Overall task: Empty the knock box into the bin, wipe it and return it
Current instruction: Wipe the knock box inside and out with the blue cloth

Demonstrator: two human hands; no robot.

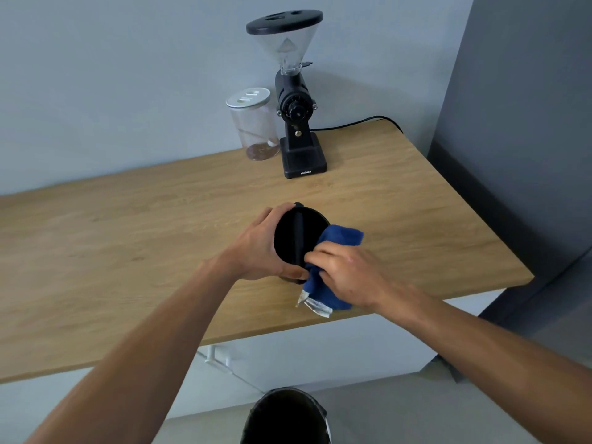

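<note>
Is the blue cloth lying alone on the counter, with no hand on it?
No, the right hand presses the blue cloth against the knock box, which the left hand grips.

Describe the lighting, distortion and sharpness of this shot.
Head view: soft, even light, faint shadows beside the grinder and jar; wide-angle bending curves the countertop edges; the knock box interior reads as flat black, no detail; left hand, right hand and blue cloth are slightly soft; no strong glare.

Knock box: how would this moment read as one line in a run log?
step: wiping | left hand: holds knock box | right hand: presses blue cloth on its rim | place: over wooden counter | bin: below
</note>
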